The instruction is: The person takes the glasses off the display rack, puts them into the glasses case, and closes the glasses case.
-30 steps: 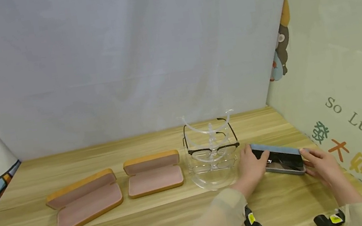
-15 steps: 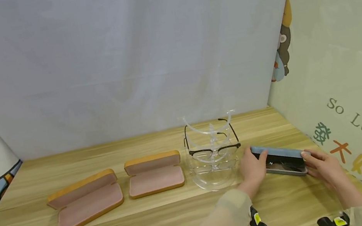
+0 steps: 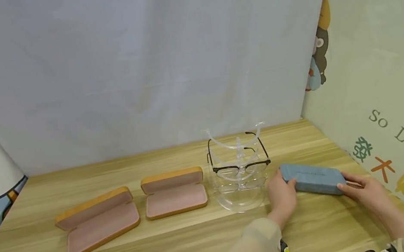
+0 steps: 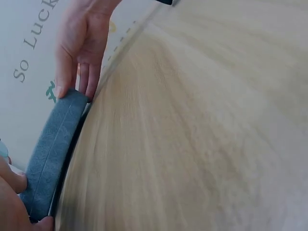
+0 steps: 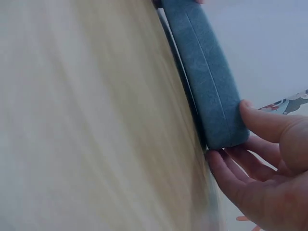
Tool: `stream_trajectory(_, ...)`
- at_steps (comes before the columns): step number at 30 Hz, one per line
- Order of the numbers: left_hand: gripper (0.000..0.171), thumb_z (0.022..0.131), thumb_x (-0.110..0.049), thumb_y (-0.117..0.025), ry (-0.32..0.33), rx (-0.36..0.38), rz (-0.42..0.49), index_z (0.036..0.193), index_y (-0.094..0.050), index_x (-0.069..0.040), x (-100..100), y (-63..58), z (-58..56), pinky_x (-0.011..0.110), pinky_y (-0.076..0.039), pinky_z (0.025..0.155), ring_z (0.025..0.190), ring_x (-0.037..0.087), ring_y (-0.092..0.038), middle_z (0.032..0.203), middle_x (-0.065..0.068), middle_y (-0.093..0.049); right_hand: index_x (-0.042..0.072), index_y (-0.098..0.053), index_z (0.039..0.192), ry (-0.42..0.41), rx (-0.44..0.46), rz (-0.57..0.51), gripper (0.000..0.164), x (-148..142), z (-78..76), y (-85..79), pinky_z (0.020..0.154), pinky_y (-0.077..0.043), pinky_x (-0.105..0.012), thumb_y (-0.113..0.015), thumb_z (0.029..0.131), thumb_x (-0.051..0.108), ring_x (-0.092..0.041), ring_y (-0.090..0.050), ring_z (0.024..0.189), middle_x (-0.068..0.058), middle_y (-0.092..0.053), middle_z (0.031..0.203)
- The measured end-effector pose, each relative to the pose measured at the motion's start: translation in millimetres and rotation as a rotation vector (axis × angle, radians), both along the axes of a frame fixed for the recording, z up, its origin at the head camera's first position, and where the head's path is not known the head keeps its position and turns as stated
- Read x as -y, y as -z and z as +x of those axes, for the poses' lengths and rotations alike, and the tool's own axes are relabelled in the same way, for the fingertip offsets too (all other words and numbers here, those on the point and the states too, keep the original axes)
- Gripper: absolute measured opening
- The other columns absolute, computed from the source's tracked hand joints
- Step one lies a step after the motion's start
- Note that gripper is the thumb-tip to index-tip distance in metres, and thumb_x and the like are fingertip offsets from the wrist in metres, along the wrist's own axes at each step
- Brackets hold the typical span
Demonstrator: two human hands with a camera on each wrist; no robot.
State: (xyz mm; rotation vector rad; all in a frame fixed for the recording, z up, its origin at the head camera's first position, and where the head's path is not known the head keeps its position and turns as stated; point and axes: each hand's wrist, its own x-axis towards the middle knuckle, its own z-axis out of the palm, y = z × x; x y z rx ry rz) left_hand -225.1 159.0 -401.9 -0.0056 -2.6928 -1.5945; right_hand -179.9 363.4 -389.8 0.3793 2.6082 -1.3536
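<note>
A blue glasses case (image 3: 313, 178) lies on the table at the right, its lid folded down over the base. A thin dark gap runs along the front edge under the lid (image 5: 204, 72) in the right wrist view. My left hand (image 3: 282, 194) grips the case's left end, thumb at the front. At the opposite end my right hand (image 3: 368, 193) holds the corner, thumb on the lid and fingers curled beneath the end. The sunglasses inside are hidden by the lid.
Left of my hands stands a clear display stand (image 3: 240, 207) bearing black-rimmed glasses (image 3: 225, 168) and thin-framed glasses (image 3: 255, 183). Two orange cases, one nearer the stand (image 3: 175, 199) and one farther left (image 3: 102, 232), lie open with pink linings. A printed cloth wall (image 3: 400, 113) borders the right.
The blue case's lid has swung forward and down, covering the dark interior and sunglasses that showed before. Both hands have stayed at its ends.
</note>
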Motion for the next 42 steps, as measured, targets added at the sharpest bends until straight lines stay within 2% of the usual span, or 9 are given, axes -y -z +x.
stream_trajectory(5, 0.056, 0.086, -0.023, -0.062, 0.005, 0.021, -0.032, 0.133, -0.043, -0.001, -1.6, 3.4, 2.9, 0.031, -0.047, 0.090, 0.113, 0.022, -0.054, 0.127, 0.009, -0.054, 0.001, -0.017, 0.143, 0.001, -0.021, -0.015, 0.083, 1.4, 0.7, 2.9, 0.102, -0.029, -0.053, -0.055, 0.086, 0.047, -0.044, -0.023, 0.129, -0.027, -0.015, 0.146)
stream_trajectory(13, 0.059, 0.087, -0.017, -0.059, 0.058, 0.054, -0.003, 0.137, -0.034, 0.003, 5.4, -1.7, 13.7, 0.034, -0.042, 0.097, 0.121, 0.025, -0.046, 0.137, 0.013, -0.044, -0.007, -0.024, 0.140, -0.007, -0.100, 0.076, 0.073, 11.7, -0.8, 3.2, 0.092, -0.044, -0.040, -0.057, 0.089, 0.034, -0.043, -0.033, 0.124, -0.031, -0.026, 0.140)
stream_trajectory(17, 0.061, 0.086, -0.016, -0.057, 0.104, 0.053, 0.009, 0.139, -0.033, 0.001, 14.0, -4.1, 22.1, 0.035, -0.038, 0.100, 0.125, 0.024, -0.042, 0.140, 0.012, -0.040, -0.012, -0.028, 0.136, -0.036, -0.147, 0.159, 0.066, 17.0, -2.3, 2.1, 0.088, -0.046, -0.042, -0.055, 0.091, 0.028, -0.045, -0.039, 0.120, -0.035, -0.032, 0.135)
stream_trajectory(21, 0.051, 0.084, -0.016, -0.058, 0.114, 0.027, -0.041, 0.132, -0.045, -0.001, 23.4, -7.8, 26.3, 0.033, -0.046, 0.091, 0.112, 0.021, -0.054, 0.129, 0.009, -0.053, -0.013, -0.032, 0.134, -0.014, -0.191, 0.239, 0.060, 24.3, -2.1, -3.8, 0.092, -0.040, -0.053, -0.052, 0.092, 0.025, -0.049, -0.036, 0.120, -0.038, -0.032, 0.133)
stream_trajectory(24, 0.041, 0.083, -0.015, -0.058, 0.121, 0.000, -0.046, 0.122, -0.057, -0.004, 33.1, -12.2, 28.0, 0.029, -0.051, 0.074, 0.086, 0.016, -0.063, 0.115, 0.007, -0.063, -0.010, -0.036, 0.133, 0.023, -0.251, 0.291, 0.054, 34.2, 0.7, -10.8, 0.089, -0.037, -0.059, -0.048, 0.094, 0.026, -0.052, -0.032, 0.119, -0.038, -0.031, 0.132)
stream_trajectory(28, 0.022, 0.080, -0.014, -0.059, 0.119, -0.031, 0.003, 0.100, -0.068, -0.009, 47.7, -16.2, 32.2, 0.022, -0.044, 0.058, 0.067, 0.010, -0.057, 0.092, -0.001, -0.068, -0.005, -0.045, 0.130, 0.033, -0.382, 0.353, 0.046, 52.6, 0.8, -18.8, 0.072, -0.044, -0.054, -0.047, 0.095, 0.025, -0.049, -0.043, 0.106, -0.034, -0.037, 0.131)
stream_trajectory(32, 0.009, 0.080, -0.014, -0.060, 0.147, -0.058, 0.056, 0.084, -0.068, -0.012, 60.6, -18.3, 39.0, 0.019, -0.040, 0.055, 0.065, 0.005, -0.053, 0.076, -0.007, -0.063, -0.001, -0.051, 0.126, 0.033, -0.483, 0.342, 0.039, 72.4, -2.3, -25.7, 0.074, -0.044, -0.052, -0.049, 0.094, 0.021, -0.046, -0.047, 0.105, -0.029, -0.044, 0.130)
stream_trajectory(35, 0.009, 0.080, -0.016, -0.060, 0.169, -0.080, 0.060, 0.083, -0.068, -0.012, 70.2, -21.8, 43.4, 0.018, -0.040, 0.055, 0.064, 0.002, -0.052, 0.075, -0.008, -0.062, 0.001, -0.052, 0.125, 0.027, -0.517, 0.305, 0.037, 84.8, -3.6, -30.9, 0.089, -0.038, -0.055, -0.049, 0.094, 0.022, -0.044, -0.042, 0.114, -0.026, -0.047, 0.127)
stream_trajectory(42, 0.009, 0.082, -0.022, -0.062, 0.183, -0.107, 0.064, 0.083, -0.067, -0.015, 95.9, -33.7, 47.6, 0.017, -0.041, 0.055, 0.063, 0.000, -0.053, 0.076, -0.008, -0.064, 0.004, -0.054, 0.124, -0.008, -0.579, 0.223, 0.036, 103.9, -3.1, -41.6, 0.091, -0.040, -0.049, -0.050, 0.094, 0.023, -0.036, -0.047, 0.114, -0.020, -0.054, 0.122)
